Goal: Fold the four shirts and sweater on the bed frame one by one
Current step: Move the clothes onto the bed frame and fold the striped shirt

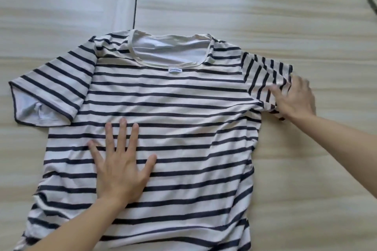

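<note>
The left hand (120,167) presses flat, fingers spread, on the striped shirt (183,108); the right hand (293,100), fingers apart, rests on its sleeve (263,79).

A short-sleeved shirt (173,128) with cream and navy horizontal stripes lies spread flat on the pale wooden bed frame (306,16), neckline pointing away from the viewer. A small white label sits just below the collar. One sleeve lies extended; the other is bunched and creased.
</note>
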`<state>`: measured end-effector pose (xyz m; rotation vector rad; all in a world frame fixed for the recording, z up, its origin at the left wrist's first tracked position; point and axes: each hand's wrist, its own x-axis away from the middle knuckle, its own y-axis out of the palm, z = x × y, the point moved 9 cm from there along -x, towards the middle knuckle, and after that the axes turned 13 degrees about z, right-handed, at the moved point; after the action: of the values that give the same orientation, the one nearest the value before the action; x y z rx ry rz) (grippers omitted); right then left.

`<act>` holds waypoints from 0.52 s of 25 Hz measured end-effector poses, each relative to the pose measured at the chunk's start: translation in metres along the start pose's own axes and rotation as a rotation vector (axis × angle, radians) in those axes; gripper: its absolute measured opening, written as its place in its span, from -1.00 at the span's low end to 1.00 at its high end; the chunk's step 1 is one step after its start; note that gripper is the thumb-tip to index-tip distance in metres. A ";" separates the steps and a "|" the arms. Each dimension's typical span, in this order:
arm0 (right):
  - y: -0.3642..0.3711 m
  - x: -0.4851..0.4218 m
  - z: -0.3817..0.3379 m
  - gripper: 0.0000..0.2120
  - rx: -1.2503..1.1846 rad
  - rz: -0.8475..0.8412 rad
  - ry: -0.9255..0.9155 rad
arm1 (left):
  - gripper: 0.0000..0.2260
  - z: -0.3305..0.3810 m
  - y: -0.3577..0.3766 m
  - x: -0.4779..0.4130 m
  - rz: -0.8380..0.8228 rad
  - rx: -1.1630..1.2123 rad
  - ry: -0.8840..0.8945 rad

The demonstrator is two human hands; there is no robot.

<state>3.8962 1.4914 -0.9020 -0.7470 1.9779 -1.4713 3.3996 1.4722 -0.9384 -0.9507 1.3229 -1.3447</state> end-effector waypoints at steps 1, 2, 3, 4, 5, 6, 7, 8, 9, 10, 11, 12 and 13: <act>0.003 -0.003 0.009 -0.05 0.007 -0.020 0.093 | -0.24 0.000 -0.001 0.001 -0.001 -0.003 0.000; 0.011 -0.003 0.017 0.01 0.033 -0.077 0.182 | -0.24 0.001 -0.002 0.001 -0.004 -0.005 0.002; 0.016 -0.001 0.019 -0.01 0.051 -0.114 0.241 | -0.23 0.001 -0.002 0.000 -0.009 -0.006 0.004; 0.020 -0.001 0.018 -0.12 0.043 -0.109 0.272 | -0.23 0.001 -0.002 0.000 -0.010 -0.004 0.006; 0.018 -0.002 0.012 -0.29 0.020 -0.070 0.267 | -0.23 0.001 -0.003 -0.001 -0.009 0.001 0.006; 0.015 -0.005 0.004 -0.47 -0.014 -0.019 0.242 | -0.23 0.001 -0.003 -0.001 -0.009 0.004 0.006; 0.009 -0.007 -0.007 -0.60 -0.061 0.019 0.215 | -0.23 0.001 -0.004 -0.001 -0.010 0.003 0.006; 0.003 -0.009 -0.017 -0.68 -0.124 0.042 0.206 | -0.22 0.001 -0.004 -0.001 -0.008 0.000 0.006; -0.006 -0.012 -0.030 -0.71 -0.190 0.059 0.211 | -0.22 0.001 -0.005 -0.001 -0.007 -0.002 0.006; -0.020 -0.015 -0.045 -0.73 -0.248 0.078 0.212 | -0.22 0.001 -0.006 -0.001 -0.009 0.003 0.004; -0.037 -0.017 -0.068 -0.76 -0.283 0.095 0.175 | -0.22 0.001 -0.006 0.000 -0.011 0.011 0.004; -0.055 -0.019 -0.094 -0.79 -0.306 0.104 0.095 | -0.22 0.002 -0.006 0.000 -0.014 0.017 0.005; -0.073 -0.017 -0.127 -0.79 -0.332 0.093 -0.017 | -0.22 0.002 -0.006 0.000 -0.017 0.019 0.006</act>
<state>3.8245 1.5692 -0.7990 -0.7885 2.2402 -1.0925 3.4012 1.4717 -0.9320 -0.9477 1.3074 -1.3715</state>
